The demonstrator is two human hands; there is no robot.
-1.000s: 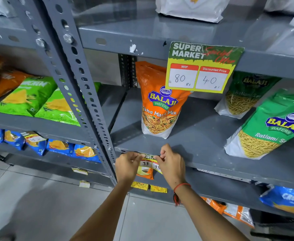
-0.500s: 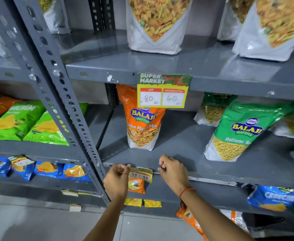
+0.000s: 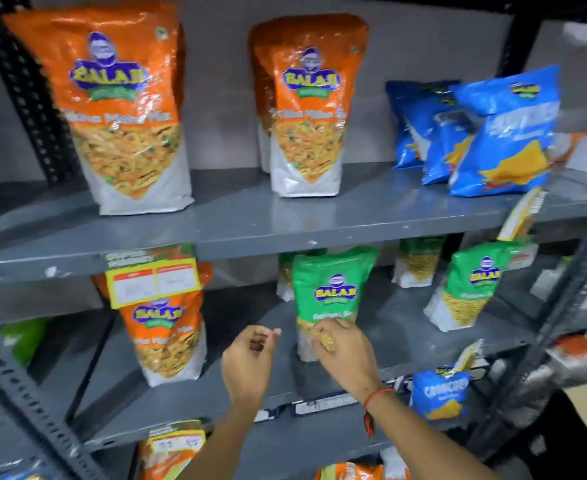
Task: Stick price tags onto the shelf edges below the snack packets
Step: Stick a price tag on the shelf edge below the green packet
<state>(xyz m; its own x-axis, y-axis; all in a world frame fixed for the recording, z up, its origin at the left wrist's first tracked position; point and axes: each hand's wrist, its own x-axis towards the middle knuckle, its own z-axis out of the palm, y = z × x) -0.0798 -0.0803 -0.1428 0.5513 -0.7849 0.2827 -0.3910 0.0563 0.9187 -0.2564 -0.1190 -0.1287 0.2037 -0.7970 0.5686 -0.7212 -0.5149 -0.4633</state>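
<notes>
My left hand (image 3: 248,362) and my right hand (image 3: 342,355) are raised in front of the middle shelf (image 3: 382,341). The left hand's fingers are curled with nothing visible in them. My right hand's fingers lie over the lower part of a green Balaji packet (image 3: 333,289); blur hides whether they grip it. A yellow price tag (image 3: 153,280) hangs on the shelf edge (image 3: 285,244) above an orange Balaji packet (image 3: 165,334). Another tag (image 3: 177,441) sits on the shelf edge (image 3: 320,408) below my hands.
Two tall orange packets (image 3: 122,109) and blue packets (image 3: 500,133) stand on the upper shelf. More green packets (image 3: 469,282) are at the right, with tags (image 3: 524,214) sticking out edge-on. A perforated grey upright (image 3: 25,400) crosses the lower left. A blue packet (image 3: 441,393) hangs low right.
The view has tilted upward and to the right. Both hands have left the tag on the lower shelf edge and risen in front of the middle shelf's green packet.
</notes>
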